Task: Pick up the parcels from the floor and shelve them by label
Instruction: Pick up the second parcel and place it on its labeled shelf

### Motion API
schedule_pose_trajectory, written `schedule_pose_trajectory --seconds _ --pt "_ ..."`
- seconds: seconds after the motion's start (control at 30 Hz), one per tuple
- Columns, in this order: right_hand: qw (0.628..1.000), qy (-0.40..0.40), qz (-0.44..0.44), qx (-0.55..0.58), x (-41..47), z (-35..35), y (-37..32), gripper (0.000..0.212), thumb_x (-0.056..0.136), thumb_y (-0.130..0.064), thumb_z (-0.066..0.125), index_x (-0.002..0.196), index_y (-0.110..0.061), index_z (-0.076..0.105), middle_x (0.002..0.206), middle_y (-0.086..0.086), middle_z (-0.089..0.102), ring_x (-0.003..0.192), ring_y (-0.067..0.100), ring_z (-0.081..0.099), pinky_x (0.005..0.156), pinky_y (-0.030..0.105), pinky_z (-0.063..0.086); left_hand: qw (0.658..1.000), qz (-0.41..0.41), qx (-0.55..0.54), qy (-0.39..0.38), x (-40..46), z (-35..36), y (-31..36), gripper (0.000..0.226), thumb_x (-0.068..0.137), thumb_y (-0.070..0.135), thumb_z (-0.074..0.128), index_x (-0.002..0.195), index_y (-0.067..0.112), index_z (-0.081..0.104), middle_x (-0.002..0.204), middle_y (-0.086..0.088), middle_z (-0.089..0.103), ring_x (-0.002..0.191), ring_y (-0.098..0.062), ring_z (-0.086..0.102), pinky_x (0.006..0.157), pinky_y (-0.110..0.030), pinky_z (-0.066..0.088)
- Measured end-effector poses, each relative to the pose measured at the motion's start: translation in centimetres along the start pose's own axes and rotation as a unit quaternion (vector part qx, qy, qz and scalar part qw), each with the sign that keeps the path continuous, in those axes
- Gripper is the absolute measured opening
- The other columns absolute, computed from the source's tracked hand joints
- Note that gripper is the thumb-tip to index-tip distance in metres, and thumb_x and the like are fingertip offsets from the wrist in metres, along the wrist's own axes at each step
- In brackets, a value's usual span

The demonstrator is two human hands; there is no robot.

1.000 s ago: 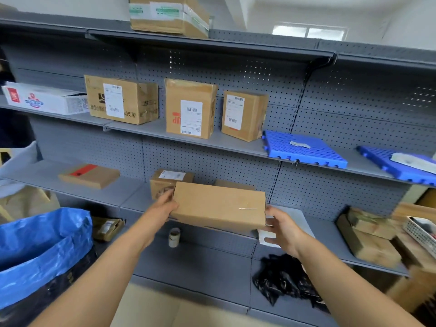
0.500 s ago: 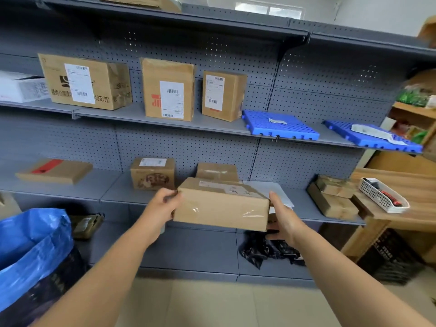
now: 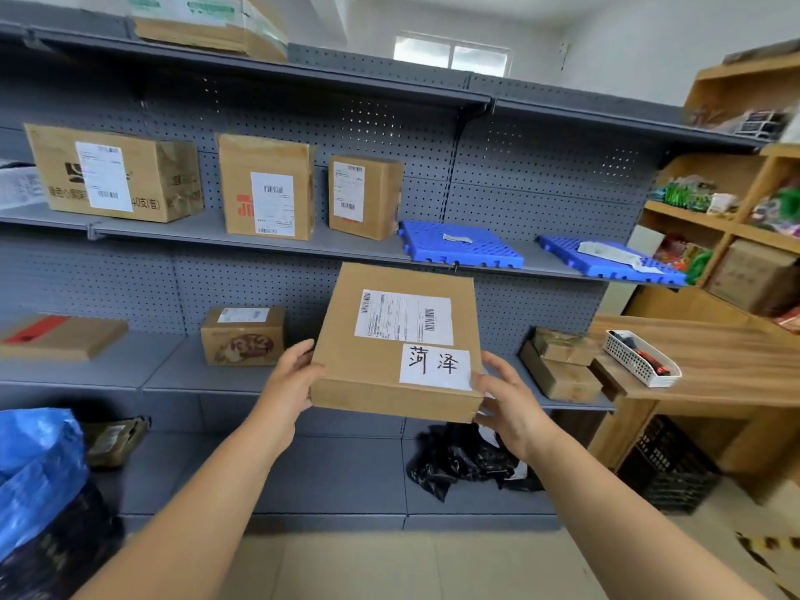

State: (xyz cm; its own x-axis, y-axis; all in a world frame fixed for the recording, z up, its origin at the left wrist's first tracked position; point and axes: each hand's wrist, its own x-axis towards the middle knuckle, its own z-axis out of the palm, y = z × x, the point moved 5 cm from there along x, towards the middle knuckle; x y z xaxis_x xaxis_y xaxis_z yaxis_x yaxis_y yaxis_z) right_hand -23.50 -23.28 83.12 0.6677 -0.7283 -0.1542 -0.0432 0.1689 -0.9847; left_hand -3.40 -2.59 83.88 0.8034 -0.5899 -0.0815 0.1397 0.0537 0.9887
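Note:
I hold a flat brown cardboard parcel (image 3: 346, 339) in front of the grey shelving (image 3: 259, 249), tilted so its top faces me. It carries a printed shipping label and a white sticker with two handwritten characters. My left hand (image 3: 291, 374) grips its left edge and my right hand (image 3: 504, 394) grips its lower right corner. Three labelled boxes (image 3: 266, 186) stand on the upper shelf, and a small box (image 3: 242, 335) sits on the middle shelf behind the parcel.
Two blue plastic mats (image 3: 459, 244) lie on the upper shelf to the right. A wooden counter (image 3: 714, 361) with a white basket (image 3: 640, 359) stands at right. A blue sack (image 3: 39, 469) is at lower left, a black bag (image 3: 463, 456) on the bottom shelf.
The parcel has been tipped up so its labelled top now faces me, and raised a little. The view has shifted to the right, bringing in the wooden shelves.

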Motion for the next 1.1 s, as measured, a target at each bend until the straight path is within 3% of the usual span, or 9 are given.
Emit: schedule_pose_trajectory --seconds 0.07,0.2,0.4,0.5,0.6,0.73,0.87,1.0,1.1 --pt "1.000 -0.002 -0.020 -0.002 -0.8 -0.9 -0.7 0.061 0.073 -0.007 0.061 0.129 -0.030 0.047 0.111 0.009 0.063 0.086 0.027 0.058 0.063 0.032 0.047 1.000 0.010 0.000 -0.016 -0.7 1.1 0.1 0.055 0.087 0.004 0.051 0.136 0.027 0.040 0.124 0.009 0.054 0.094 -0.002 0.053 0.090 -0.036 0.039" --pt "0.999 0.014 -0.036 -0.011 -2.2 -2.3 -1.7 0.063 0.079 0.009 0.050 0.132 -0.024 0.042 0.113 0.008 0.062 0.090 0.026 0.061 0.062 0.033 0.046 0.999 0.035 0.006 -0.037 -2.3 2.4 0.1 0.061 0.084 -0.002 0.048 0.135 0.032 0.044 0.124 0.016 0.056 0.110 -0.009 0.053 0.084 -0.032 0.040" --pt "1.000 0.009 -0.013 0.002 -3.6 -3.6 -2.0 0.075 0.084 -0.015 0.066 0.145 -0.024 0.025 0.119 0.013 0.065 0.107 0.029 0.061 0.088 0.044 0.046 0.997 0.065 -0.002 -0.034 -4.0 3.5 1.1 0.063 0.082 -0.010 0.044 0.132 0.028 0.046 0.123 0.010 0.055 0.104 -0.009 0.055 0.085 -0.033 0.044" --pt "1.000 -0.006 -0.007 -0.017 -4.3 -3.8 -2.2 0.076 0.083 -0.022 0.068 0.146 -0.025 0.025 0.119 0.009 0.066 0.104 0.025 0.063 0.078 0.040 0.049 0.996 0.080 0.002 -0.046 -4.4 4.0 1.6 0.063 0.083 -0.013 0.041 0.134 0.025 0.045 0.125 0.008 0.055 0.103 -0.007 0.056 0.084 -0.030 0.047" --pt "1.000 -0.011 -0.003 -0.018 -5.0 -3.8 -2.3 0.072 0.083 -0.020 0.068 0.144 -0.028 0.030 0.117 0.006 0.067 0.100 0.023 0.064 0.071 0.036 0.049 0.994 0.102 0.002 -0.034 -4.4 4.3 2.7 0.065 0.083 -0.012 0.041 0.137 0.023 0.043 0.133 0.005 0.052 0.117 -0.015 0.053 0.095 -0.034 0.045" --pt "1.000 -0.006 -0.007 0.024 -5.3 -3.0 -2.5 0.068 0.082 -0.021 0.070 0.140 -0.027 0.036 0.108 0.003 0.070 0.100 0.027 0.065 0.094 0.051 0.048 0.990 0.136 -0.003 0.046 -5.0 5.2 4.3 0.078 0.085 -0.003 0.055 0.147 0.025 0.017 0.133 0.011 0.038 0.119 -0.009 0.041 0.095 -0.027 0.034" --pt "0.995 0.002 -0.020 0.096 -5.8 -1.0 -2.3 0.074 0.082 -0.017 0.070 0.142 -0.024 0.027 0.101 0.005 0.072 0.095 0.028 0.065 0.085 0.049 0.052 0.985 0.130 -0.023 0.108 -5.7 6.8 3.8 0.106 0.075 0.005 0.068 0.147 0.028 -0.007 0.149 -0.004 0.023 0.125 -0.018 0.041 0.105 -0.037 0.035" --pt "0.988 -0.001 -0.022 0.153 -6.4 1.0 -1.8 0.060 0.086 -0.014 0.065 0.136 -0.021 0.032 0.097 0.004 0.070 0.092 0.027 0.064 0.078 0.044 0.053 0.984 0.125 -0.074 0.101 -7.0 8.6 2.6 0.105 0.078 0.008 0.069 0.146 0.023 -0.010 0.155 -0.007 0.016 0.133 -0.016 0.032 0.112 -0.038 0.028" --pt "0.979 -0.012 -0.017 0.203 -6.4 2.3 -1.2 0.054 0.086 -0.016 0.065 0.132 -0.016 0.038 0.104 0.010 0.070 0.104 0.036 0.064 0.088 0.055 0.052 0.986 0.116 -0.101 0.067 -8.0 10.0 1.8 0.099 0.082 0.011 0.067 0.147 0.022 -0.007 0.156 -0.003 0.013 0.137 -0.017 0.028 0.110 -0.037 0.029"
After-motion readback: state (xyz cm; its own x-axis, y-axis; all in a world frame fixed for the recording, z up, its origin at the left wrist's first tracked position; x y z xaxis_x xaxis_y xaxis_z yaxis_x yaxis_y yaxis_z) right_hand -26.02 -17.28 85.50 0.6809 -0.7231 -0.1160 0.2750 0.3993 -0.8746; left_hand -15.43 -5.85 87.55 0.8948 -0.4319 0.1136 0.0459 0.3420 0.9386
